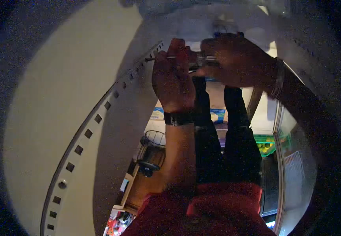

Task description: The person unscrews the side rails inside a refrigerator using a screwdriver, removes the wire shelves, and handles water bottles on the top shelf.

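My left hand (174, 76), with a dark watch at its wrist, is raised at upper centre, its fingers closed around a thin metal rod (170, 57). The rod lies roughly level, and its dark end sticks out to the left of the hand. From the right comes my right hand (235, 59), fingers bent around the rod's other part, near a greyish cylindrical piece (198, 59) between the two hands. Dim light blurs the exact shape of this tool.
A curved metal strip with square holes (88, 133) runs down the left. Below are a wire basket (153, 151), a wooden surface (143, 188) and a green crate (265, 144) with yellow items. A framed glass panel (296, 165) stands at the right.
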A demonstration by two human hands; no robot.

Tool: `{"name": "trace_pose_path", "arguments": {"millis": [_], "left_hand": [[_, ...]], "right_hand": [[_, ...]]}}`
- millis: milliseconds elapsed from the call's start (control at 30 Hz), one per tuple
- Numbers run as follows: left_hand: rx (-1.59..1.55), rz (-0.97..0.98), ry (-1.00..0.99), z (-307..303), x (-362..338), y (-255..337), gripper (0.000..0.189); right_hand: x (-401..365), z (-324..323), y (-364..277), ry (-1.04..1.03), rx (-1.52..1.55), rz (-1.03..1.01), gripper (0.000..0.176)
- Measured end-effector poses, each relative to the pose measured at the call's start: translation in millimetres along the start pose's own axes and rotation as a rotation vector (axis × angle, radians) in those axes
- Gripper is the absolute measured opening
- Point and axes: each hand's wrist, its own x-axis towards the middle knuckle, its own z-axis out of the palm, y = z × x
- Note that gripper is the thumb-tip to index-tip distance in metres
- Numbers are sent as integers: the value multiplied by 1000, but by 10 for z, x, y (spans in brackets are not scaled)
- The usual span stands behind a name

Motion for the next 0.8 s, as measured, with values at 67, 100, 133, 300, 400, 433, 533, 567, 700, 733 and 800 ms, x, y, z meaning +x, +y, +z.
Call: {"name": "trace_pose_path", "arguments": {"millis": [67, 100, 133, 300, 400, 433, 533, 567, 700, 733, 800], "left_hand": [[-1, 59, 28, 14, -4, -15, 29], [0, 123, 58, 51, 6, -40, 20], [3, 187, 88, 92, 17, -63, 21], [-8, 54, 184, 225, -39, 33, 23], [4, 8, 230, 314, -75, 31, 25], [28, 12, 231, 318, -78, 10, 26], [69, 45, 175, 309, -28, -36, 26], [88, 63, 163, 299, -6, -45, 26], [222, 144, 144, 329, 16, -76, 26], [276, 166, 150, 331, -11, -71, 26], [418, 219, 152, 326, -32, -106, 26]], "right_hand": [[-80, -19, 145, -31, 200, -9, 33], [-105, -63, 186, -59, 261, -8, 32], [-104, -120, 210, -85, 321, -7, 32], [-7, -112, 137, -20, 262, -6, 23], [20, -75, -14, 147, 86, -39, 19], [21, -90, 2, 73, 229, 86, 19], [126, -214, 89, -279, 577, 563, 27], [90, -159, 205, -287, 645, 404, 30], [71, -229, 362, -414, 849, 294, 35], [56, -142, 363, -393, 835, 321, 34], [-30, -26, 170, -147, 630, 396, 31]]}}
